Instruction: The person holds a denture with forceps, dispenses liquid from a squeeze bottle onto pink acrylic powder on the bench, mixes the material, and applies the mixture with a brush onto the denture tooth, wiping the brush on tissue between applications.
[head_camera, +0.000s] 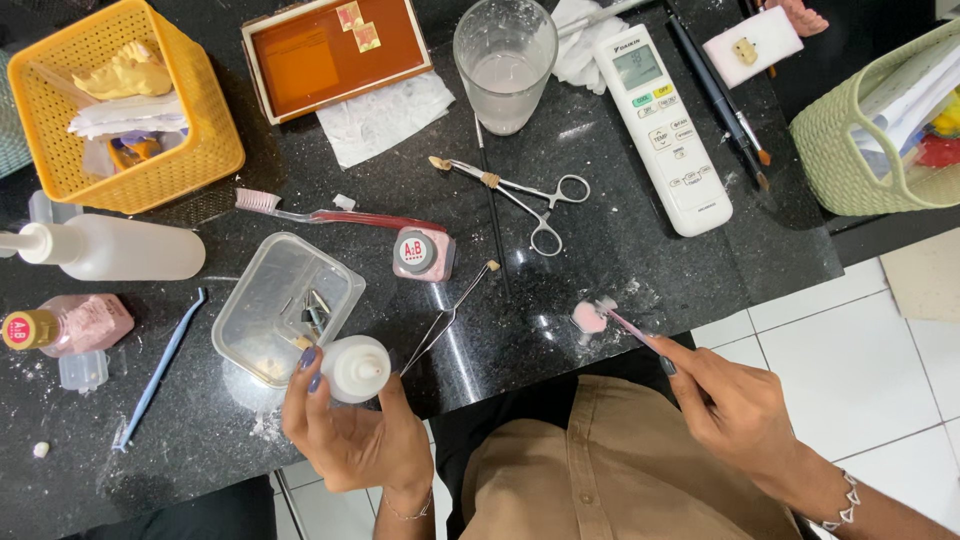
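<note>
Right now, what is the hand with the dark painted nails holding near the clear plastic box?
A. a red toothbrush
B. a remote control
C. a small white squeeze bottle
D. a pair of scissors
C. The left hand is wrapped around a small white squeeze bottle beside the clear plastic box, while the scissors-like clamp, red toothbrush and remote control lie untouched on the black counter.

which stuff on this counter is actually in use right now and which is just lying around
In use:
left hand holding the white bottle
right hand holding the thin tool, tip at the pink blob

Lying about:
forceps
toothbrush
remote
cup
yellow basket
clear tub
blue pick
</note>
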